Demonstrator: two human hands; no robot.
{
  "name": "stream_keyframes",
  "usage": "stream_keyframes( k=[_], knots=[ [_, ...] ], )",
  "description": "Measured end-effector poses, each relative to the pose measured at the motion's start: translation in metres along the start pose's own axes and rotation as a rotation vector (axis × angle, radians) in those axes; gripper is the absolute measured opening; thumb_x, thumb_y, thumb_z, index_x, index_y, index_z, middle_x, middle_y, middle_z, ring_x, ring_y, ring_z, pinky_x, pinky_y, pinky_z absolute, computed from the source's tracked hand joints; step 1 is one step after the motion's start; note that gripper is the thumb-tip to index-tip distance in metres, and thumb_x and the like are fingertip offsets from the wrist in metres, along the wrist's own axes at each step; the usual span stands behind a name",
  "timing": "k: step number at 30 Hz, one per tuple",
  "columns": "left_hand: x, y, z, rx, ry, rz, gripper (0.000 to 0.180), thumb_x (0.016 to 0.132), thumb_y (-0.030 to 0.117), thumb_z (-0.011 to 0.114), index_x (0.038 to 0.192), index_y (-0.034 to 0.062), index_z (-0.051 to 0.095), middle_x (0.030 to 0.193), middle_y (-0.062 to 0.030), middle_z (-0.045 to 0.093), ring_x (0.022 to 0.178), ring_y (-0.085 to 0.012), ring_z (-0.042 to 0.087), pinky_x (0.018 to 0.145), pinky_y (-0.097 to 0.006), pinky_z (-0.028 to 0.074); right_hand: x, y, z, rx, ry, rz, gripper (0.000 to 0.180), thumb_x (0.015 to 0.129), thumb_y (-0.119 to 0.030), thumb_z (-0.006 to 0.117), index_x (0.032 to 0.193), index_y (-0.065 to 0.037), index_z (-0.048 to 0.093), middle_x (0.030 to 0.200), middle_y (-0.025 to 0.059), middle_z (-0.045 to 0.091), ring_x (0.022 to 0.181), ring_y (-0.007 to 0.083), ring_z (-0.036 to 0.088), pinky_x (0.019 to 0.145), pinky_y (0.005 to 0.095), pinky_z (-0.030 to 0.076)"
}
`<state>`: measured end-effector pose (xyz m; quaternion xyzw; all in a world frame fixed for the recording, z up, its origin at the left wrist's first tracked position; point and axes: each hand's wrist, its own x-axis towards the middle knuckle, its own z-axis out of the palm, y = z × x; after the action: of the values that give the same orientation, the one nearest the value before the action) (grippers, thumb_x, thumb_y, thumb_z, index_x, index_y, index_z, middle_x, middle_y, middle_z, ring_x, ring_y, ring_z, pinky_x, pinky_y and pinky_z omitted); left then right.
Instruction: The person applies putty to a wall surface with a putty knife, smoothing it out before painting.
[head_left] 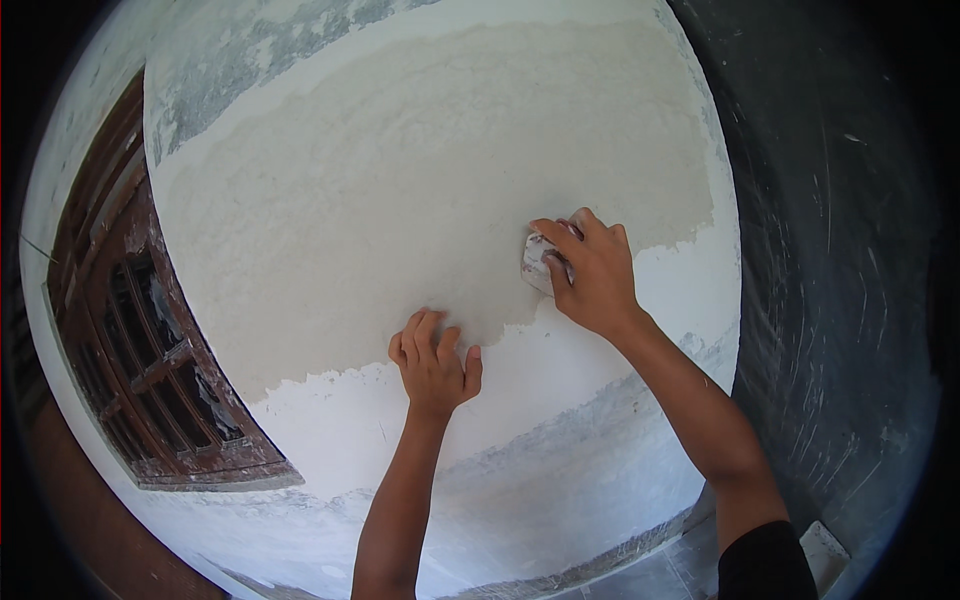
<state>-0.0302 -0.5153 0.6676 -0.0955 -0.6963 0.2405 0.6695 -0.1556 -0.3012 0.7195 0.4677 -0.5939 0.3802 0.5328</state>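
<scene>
With our right hand (600,270), we grip a flat, white-smeared tool (538,262) that sits at the wall (450,260), by the thumb on the hand's left. Our left hand (432,368), lower and further left, is spread with bent fingers near the wall; we cannot tell whether they touch. Above both hands we see a greyish patch (430,150); well left, a brown window (162,367).

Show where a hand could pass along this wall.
Free: the wall between the brown window and right hand, above the left hand; also the white patch between window and left hand. Crowded: around the right hand and white-smeared tool.
</scene>
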Motion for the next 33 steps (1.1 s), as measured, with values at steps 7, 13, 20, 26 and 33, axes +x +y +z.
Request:
stream_keyframes(
  k=[7,13,20,26,33],
  knots=[
    [0.0,0.0,0.0,0.005,-0.004,-0.002,0.028,0.082,0.027,0.057,0.104,0.0083,0.053,0.119,-0.0132,0.053,0.116,-0.0313,0.048,0.093,-0.044,0.028,-0.003,-0.003,0.0,-0.023,0.14,0.089,0.041,0.076,-0.002,0.066,0.115,-0.015,0.064,0.092,0.0059,0.053,0.083,0.0211,0.055,0.072,0.0378,0.032],
    [0.0,0.0,0.0,0.013,-0.002,0.004,0.028,0.082,0.026,0.057,0.104,0.0085,0.053,0.119,-0.0133,0.053,0.115,-0.0311,0.048,0.093,-0.044,0.028,-0.003,-0.014,-0.002,0.03,0.127,0.062,0.043,0.075,0.0,0.066,0.115,-0.015,0.064,0.088,0.0057,0.052,0.08,0.0201,0.055,0.07,0.0364,0.03],
    [-0.001,-0.001,0.0,0.013,-0.002,0.0,0.028,0.083,0.027,0.056,0.105,0.0086,0.053,0.119,-0.0131,0.053,0.116,-0.0311,0.048,0.093,-0.044,0.028,-0.002,-0.018,-0.002,-0.007,0.193,0.092,0.042,0.074,-0.001,0.066,0.114,-0.016,0.065,0.087,0.0058,0.052,0.078,0.0204,0.054,0.069,0.0364,0.031],
    [-0.003,-0.001,0.001,-0.006,-0.034,0.002,0.032,0.086,0.027,0.055,0.111,0.0076,0.047,0.121,-0.0159,0.05,0.116,-0.0344,0.047,0.092,-0.047,0.025,-0.004,-0.009,0.0,-0.054,0.237,0.15,0.043,0.074,-0.002,0.067,0.116,-0.016,0.064,0.089,0.0065,0.052,0.081,0.0212,0.055,0.07,0.0366,0.032],
    [-0.002,-0.001,0.0,0.014,-0.002,-0.006,0.029,0.084,0.027,0.056,0.106,0.009,0.052,0.12,-0.0131,0.053,0.116,-0.0315,0.048,0.093,-0.044,0.028,-0.008,-0.004,0.002,0.052,0.314,0.271,0.043,0.076,-0.002,0.067,0.117,-0.015,0.064,0.093,0.0078,0.055,0.086,0.0229,0.056,0.072,0.0366,0.035]
  ],
)
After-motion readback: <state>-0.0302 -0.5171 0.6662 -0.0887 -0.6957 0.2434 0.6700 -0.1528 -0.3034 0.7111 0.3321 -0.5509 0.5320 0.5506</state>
